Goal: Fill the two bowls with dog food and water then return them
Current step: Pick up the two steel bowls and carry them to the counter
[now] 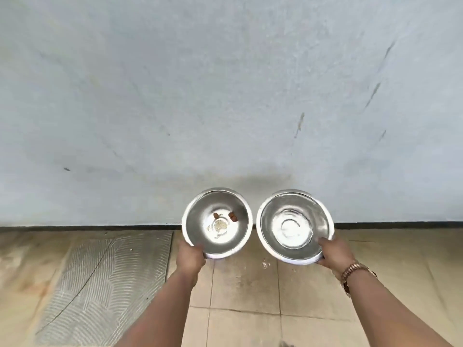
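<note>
Steel is gleaming inside the two bowls, which are being held side by side above the floor, close to the foot of the wall. The left bowl is showing two brown kibble pieces near its middle, at about twelve and one o'clock from a pale crumb patch on its base; the right bowl is showing only a shiny, ringed base. The rims are sitting just beside each other, apart by a narrow gap. The left hand is gripping the left bowl's rim at about seven o'clock, and the right hand is gripping the right bowl's rim at about four o'clock, thumb lying over the edge. A gold-toned watch is circling the right wrist. Beyond, the grey-blue wall is meeting the beige tiled floor along a dark line.
</note>
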